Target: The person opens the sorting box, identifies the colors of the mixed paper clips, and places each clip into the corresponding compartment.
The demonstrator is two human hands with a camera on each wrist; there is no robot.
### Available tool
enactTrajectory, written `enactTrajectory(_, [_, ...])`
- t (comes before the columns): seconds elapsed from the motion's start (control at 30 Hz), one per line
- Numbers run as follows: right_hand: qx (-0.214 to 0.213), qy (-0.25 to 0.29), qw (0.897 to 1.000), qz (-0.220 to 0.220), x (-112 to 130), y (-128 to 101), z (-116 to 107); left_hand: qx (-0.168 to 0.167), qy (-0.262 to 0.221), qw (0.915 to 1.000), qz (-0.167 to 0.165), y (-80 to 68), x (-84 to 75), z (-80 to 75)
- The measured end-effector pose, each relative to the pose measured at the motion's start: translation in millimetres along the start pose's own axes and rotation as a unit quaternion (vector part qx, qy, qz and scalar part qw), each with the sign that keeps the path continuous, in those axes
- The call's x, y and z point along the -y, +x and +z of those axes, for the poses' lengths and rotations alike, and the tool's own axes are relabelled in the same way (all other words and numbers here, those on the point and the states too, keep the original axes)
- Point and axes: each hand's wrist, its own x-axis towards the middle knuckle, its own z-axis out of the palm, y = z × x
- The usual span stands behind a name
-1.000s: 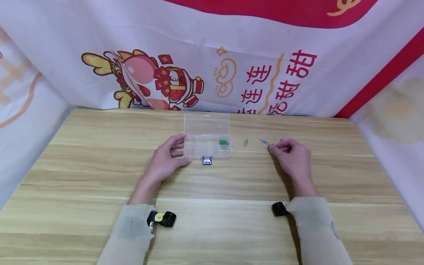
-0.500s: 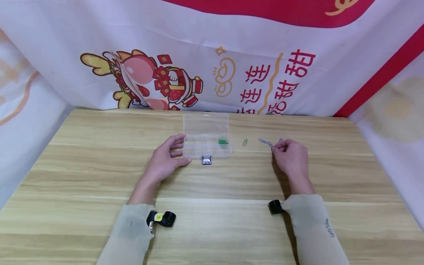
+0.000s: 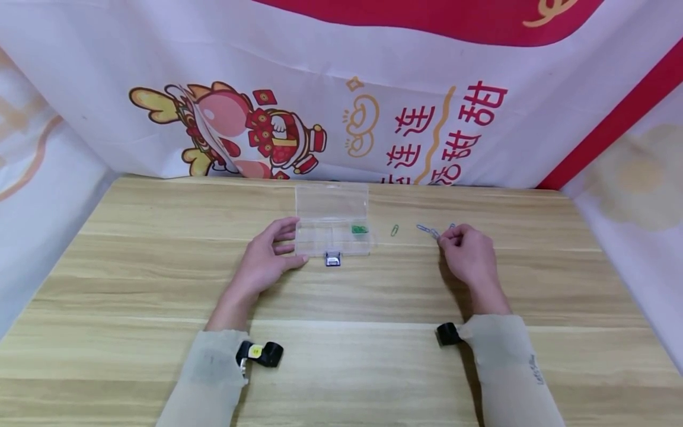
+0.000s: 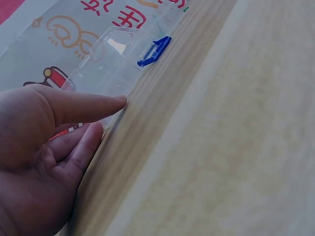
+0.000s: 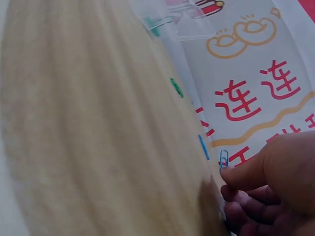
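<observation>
Clear plastic box (image 3: 333, 220) touches left hand (image 3: 265, 261).

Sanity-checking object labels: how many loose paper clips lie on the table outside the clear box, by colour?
Green clip: 1
Blue clips: 3 (one at the right hand's fingertips, one partly hidden behind them, so its colour is less sure)
Total: 4
</observation>
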Motion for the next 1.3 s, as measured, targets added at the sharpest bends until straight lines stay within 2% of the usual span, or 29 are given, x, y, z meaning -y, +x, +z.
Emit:
enactTrajectory(0.23, [0.028, 0.089, 0.996, -0.004, 0.2, -3.3, -9.1, 0.004, 0.004, 0.9999, -0.009, -0.5, 1.0, 0.8])
enactTrajectory(0.4, [0.018, 0.166, 0.986, -0.023, 6.5, -8.1, -14.5, 0.005, 0.005, 0.9999, -0.008, -1.0, 1.9, 1.1])
enactTrajectory(0.53, [0.003, 0.202, 0.979, -0.025, 13.0, -10.5, -17.5, 0.006, 0.004, 1.0000, -0.006, -1.0, 2.5, 1.1])
enactTrajectory(0.7, [-0.009, 0.210, 0.977, -0.037, 18.1, -12.4, -17.8, 0.005, 0.002, 1.0000, -0.008, -1.1, 2.6, 1.0])
enactTrajectory(0.9, [-0.001, 0.195, 0.979, -0.065, 22.3, -15.1, -12.5, 0.003, 0.005, 1.0000, -0.007, -1.4, 2.5, 0.9])
enactTrajectory(1.3, [0.026, 0.185, 0.974, -0.125, 37.1, -20.3, 11.7, 0.005, 0.006, 0.9999, -0.006, -1.4, 0.5, 0.0])
